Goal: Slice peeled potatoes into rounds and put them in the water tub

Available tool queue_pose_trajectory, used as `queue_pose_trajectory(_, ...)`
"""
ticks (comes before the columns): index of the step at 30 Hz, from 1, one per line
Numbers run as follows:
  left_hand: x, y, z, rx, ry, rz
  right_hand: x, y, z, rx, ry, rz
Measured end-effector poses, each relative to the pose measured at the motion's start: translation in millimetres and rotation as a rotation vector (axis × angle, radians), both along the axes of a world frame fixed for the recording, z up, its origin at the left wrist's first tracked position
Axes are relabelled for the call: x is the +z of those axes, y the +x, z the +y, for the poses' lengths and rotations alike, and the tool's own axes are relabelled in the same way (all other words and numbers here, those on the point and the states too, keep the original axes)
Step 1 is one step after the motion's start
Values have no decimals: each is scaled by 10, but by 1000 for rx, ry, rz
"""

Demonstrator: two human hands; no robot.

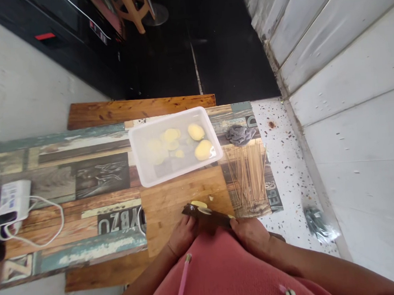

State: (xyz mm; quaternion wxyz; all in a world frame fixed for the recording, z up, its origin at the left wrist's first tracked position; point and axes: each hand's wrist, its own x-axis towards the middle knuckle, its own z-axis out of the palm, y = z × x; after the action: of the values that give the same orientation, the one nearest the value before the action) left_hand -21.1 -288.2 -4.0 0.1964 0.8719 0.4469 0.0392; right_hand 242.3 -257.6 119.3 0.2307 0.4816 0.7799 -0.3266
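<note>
A wooden cutting board (162, 191) lies at the table's front edge, close to my body. My right hand (250, 234) is wrapped round the handle of a dark, broad-bladed knife (218, 218), whose blade points left across the board. My left hand (183, 234) is at the tip end of the blade with its fingers curled; what they grip, if anything, is hidden. A pale yellow potato slice (199, 204) lies just beyond the blade, and another thin slice clings to the blade. Behind the board, a translucent plastic tub (139, 170) holds several peeled potatoes (204, 150), seemingly in water.
Thin bamboo skewers (249, 175) lie spread right of the board, with a crumpled grey cloth (240, 135) behind them. A white power strip (17, 198) with cables stands at the left. A plastic bag (321, 224) rests on the speckled ledge (280, 159) beside the tiled wall.
</note>
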Motion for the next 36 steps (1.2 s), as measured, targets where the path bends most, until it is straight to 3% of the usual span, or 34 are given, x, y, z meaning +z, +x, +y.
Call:
queue_pose_trajectory(3,-25,8,6,-14,-2,28,-41,-43,46,24,-18,6)
queue_pose_trajectory(9,-53,46,40,-87,324,5,-369,-152,137,27,-8,-3)
queue_pose_trajectory(12,-69,51,22,-74,332,27,-473,-120,149,1,20,17)
queue_pose_trajectory(14,-74,41,4,-55,267,26,-440,-64,129,-15,40,25)
queue_pose_trajectory(23,28,-17,29,5,30,-4,23,87,-101,-1,15,49)
queue_pose_trajectory(30,-27,-28,14,0,-23,-34,38,89,-111,-32,-27,17)
queue_pose_trajectory(36,13,-15,51,0,7,-86,25,47,-87,-50,-35,12)
